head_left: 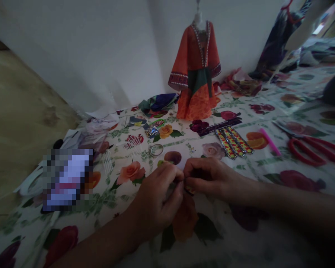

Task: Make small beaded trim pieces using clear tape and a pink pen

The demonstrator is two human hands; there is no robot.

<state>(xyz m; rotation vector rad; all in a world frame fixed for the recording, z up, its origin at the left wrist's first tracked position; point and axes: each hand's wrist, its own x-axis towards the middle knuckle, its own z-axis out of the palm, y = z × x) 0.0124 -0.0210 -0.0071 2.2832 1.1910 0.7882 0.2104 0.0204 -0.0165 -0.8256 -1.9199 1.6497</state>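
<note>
My left hand [162, 191] and my right hand [212, 178] meet over the tablecloth, thumbs and forefingers pinched close together. Between and just below the fingertips shows the end of a small patterned trim strip [190, 190], yellowish with a dark edge; my fingers hide most of it. Beyond the hands lie several yellow-and-red trim strips [233, 142] with dark sparkling edges, beside a dark purple band [219, 127]. A ring-shaped roll [156, 149] rests just past my left hand.
A small orange dress [197, 74] stands on a form by the wall. Red-handled scissors [307, 150] and a pink stick [270, 142] lie at right. Left are a phone-like device [68, 180], blurred out, and rows of small beads [108, 162]. Fabric scraps [159, 103] lie at the back.
</note>
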